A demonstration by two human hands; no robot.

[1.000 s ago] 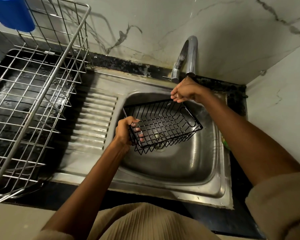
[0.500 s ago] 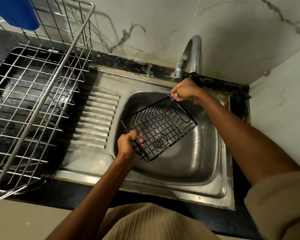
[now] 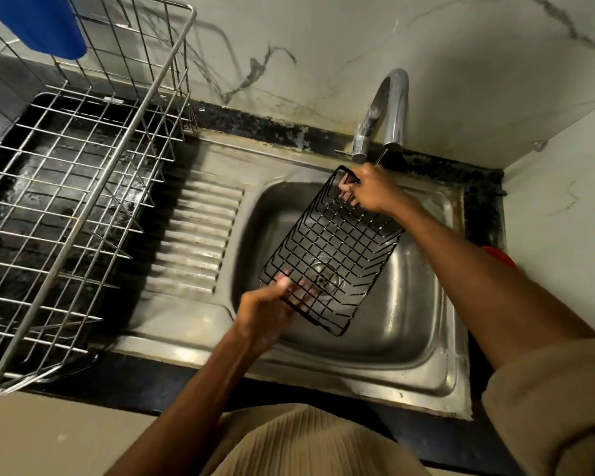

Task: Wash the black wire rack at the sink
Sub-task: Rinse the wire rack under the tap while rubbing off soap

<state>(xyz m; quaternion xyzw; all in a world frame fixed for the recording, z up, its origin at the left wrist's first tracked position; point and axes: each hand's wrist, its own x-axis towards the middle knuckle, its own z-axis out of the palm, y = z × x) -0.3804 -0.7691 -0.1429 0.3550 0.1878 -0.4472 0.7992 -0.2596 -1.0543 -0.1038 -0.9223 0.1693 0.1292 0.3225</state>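
The black wire rack hangs tilted over the steel sink basin, its long side running from near the tap down toward me. My left hand grips its near end, fingers curled through the wires. My right hand holds its far end just under the chrome tap. A thin stream of water runs from the spout onto my right hand. The drain shows through the rack's grid.
A ribbed steel drainboard lies left of the basin. A large silver wire dish basket stands at far left with a blue container at its back. Marble walls close in behind and on the right. Something red sits behind my right forearm.
The rack has turned from lying flat and wide to standing tilted lengthwise. Its far end rose toward the tap with my right hand; my left hand moved nearer to me.
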